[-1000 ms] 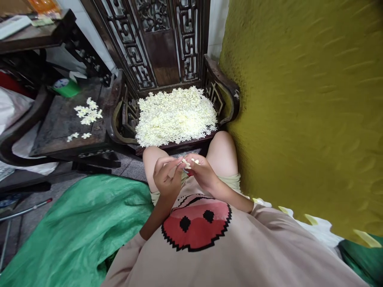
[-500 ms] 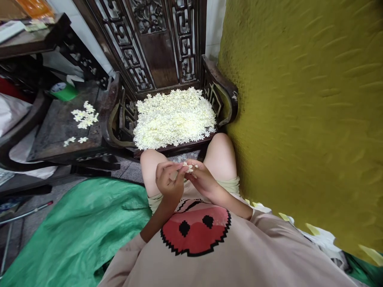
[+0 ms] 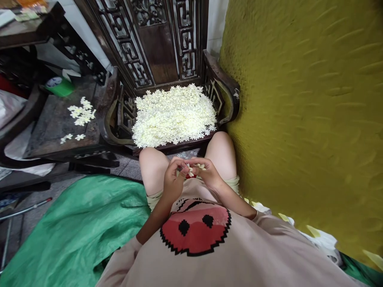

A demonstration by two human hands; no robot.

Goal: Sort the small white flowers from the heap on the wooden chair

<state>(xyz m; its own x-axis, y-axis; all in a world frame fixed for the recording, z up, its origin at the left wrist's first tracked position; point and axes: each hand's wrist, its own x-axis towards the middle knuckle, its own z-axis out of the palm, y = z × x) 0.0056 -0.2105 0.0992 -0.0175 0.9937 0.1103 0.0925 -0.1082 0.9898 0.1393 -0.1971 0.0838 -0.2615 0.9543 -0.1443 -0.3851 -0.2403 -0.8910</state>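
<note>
Above my lap my two hands meet, fingertips close together. My left hand [image 3: 174, 181] is closed, its thumb and fingers at a small white flower [image 3: 190, 170] between the hands. Curled beside it, my right hand [image 3: 208, 174] holds a few more pale flowers [image 3: 201, 166] at its fingers. Whether a thread or stem runs between the flowers is too small to tell. Just beyond my knees a thick heap of white flowers [image 3: 175, 115] covers the seat of a dark carved wooden chair [image 3: 229, 95].
A dark wooden seat [image 3: 50, 127] at the left bears loose white flowers [image 3: 82, 113] and a green roll [image 3: 60, 86]. Green cloth [image 3: 113, 215] lies at my left side. A large mustard-yellow surface [image 3: 299, 99] rises close on the right.
My left hand has moved slightly right and turned. My right hand's fingers have shifted, and more pale flowers now show at them. The view has shifted slightly.
</note>
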